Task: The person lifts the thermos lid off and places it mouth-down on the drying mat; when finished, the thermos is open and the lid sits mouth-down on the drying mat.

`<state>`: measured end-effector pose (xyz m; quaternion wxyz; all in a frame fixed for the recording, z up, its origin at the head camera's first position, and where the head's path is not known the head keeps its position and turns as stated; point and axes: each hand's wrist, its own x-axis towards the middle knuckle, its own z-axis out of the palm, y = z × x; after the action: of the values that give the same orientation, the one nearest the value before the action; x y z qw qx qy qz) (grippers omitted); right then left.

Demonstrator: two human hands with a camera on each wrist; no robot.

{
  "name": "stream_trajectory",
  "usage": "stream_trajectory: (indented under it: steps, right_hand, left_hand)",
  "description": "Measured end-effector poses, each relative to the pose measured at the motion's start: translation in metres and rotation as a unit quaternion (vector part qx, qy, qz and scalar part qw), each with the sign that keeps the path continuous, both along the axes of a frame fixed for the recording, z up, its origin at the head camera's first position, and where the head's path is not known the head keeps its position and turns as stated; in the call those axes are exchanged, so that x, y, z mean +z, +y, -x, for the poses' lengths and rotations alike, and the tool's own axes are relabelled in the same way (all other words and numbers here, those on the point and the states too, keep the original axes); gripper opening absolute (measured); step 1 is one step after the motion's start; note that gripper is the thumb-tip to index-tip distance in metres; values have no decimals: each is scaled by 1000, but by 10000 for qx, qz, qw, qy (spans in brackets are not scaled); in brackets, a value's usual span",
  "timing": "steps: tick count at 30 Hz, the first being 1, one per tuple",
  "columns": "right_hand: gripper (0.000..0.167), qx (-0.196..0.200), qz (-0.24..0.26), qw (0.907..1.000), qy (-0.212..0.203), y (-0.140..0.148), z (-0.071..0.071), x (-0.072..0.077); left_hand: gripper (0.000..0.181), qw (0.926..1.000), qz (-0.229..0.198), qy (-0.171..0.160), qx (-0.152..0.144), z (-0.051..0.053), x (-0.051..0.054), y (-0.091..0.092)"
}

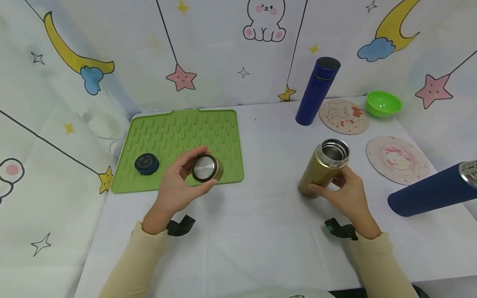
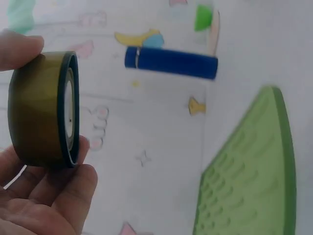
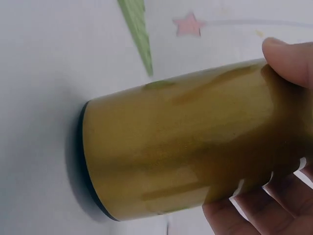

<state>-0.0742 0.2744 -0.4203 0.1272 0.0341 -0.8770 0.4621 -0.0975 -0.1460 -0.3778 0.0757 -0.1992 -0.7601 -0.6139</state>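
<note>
Left hand (image 1: 182, 178), centre left: fingers hold a gold lid (image 1: 206, 168). Right hand (image 1: 345, 192), centre right: fingers grip an open gold bottle (image 1: 316, 170), best held steady.

Gold flask (image 1: 314, 176), gold-and-silver lid (image 1: 207, 168), light green droplet-patterned mat (image 1: 193, 128), bright green bowl (image 1: 383, 104)

In the head view we can't make out the inner btm of the gold bottle (image 1: 314, 171), & its body hides most R hand (image 1: 346, 192) fingertips. To its rt, the frame edge cuts off the navy bottle (image 1: 428, 190). Well left of it, marks on the dark cap (image 1: 147, 164) are too small for us; in the L wrist cam the gold lid (image 2: 41, 112) hides pt of the L hand (image 2: 54, 200). Below it, a pale thing (image 1: 268, 294) is cropped, print unreadable.
</note>
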Motion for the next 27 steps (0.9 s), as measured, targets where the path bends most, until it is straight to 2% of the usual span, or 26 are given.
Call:
stream_trajectory:
  steps: [3,7,12,17,23,27]
  right_hand:
    - [75,-402,-89,9990,-153,17,6,-1]
    - [77,-797,73,9961,-364,40,15,-4]
    - [75,-1315,403,9893,-486,62,20,-7]
    - [76,-1752,610,9811,-559,74,20,-6]
    - [77,-2068,586,9741,-705,86,20,-2]
    - [78,-2182,610,9715,-697,92,20,0]
  left_hand:
    - [76,9972,518,-197,494,3,-7,-13]
    - [72,9866,1120,-531,1063,8,-15,-27]
    - [70,9797,1283,-871,1272,18,-28,-38]
    - [69,9739,1406,-1025,1457,31,-48,-47]
    - [67,9567,1980,-1008,1882,42,-68,-56]
    - [68,9521,2062,-934,2055,49,-76,-59]
